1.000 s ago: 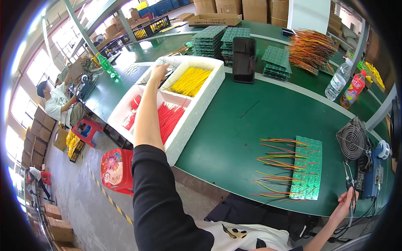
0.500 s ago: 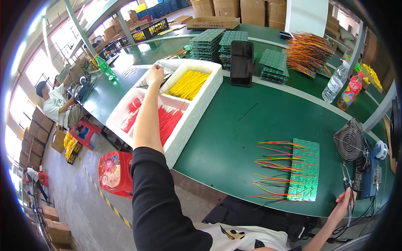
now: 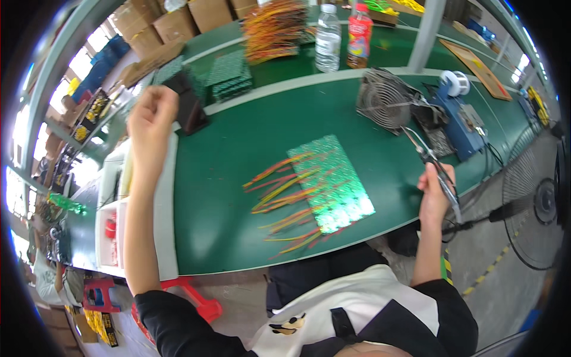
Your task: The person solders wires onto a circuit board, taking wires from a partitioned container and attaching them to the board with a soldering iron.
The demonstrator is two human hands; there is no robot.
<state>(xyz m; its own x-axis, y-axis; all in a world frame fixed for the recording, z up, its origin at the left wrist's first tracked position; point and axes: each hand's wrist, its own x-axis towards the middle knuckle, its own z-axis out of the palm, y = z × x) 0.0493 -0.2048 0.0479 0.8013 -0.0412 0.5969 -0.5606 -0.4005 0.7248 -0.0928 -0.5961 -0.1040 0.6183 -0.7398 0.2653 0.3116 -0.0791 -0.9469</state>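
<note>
My left hand is raised, blurred, with its fingers closed; whatever they pinch is too small to make out. It hovers near the white foam box and a dark phone-shaped slab. At the bench's right side, my right hand grips a soldering iron, its tip pointing up toward the fan, a thin pale tube beside it. Between my hands lies a shiny green circuit board panel. Red, yellow and orange wires stick out from its left side.
A metal-grilled fan stands beside a blue soldering unit with a white reel. Two bottles, a wire heap and stacked green panels sit farther back. A red stool is below the bench, a floor fan at right.
The view has swung to the right. My left hand has come up out of the foam box's wire compartments, closed. My right hand still holds the soldering iron.
</note>
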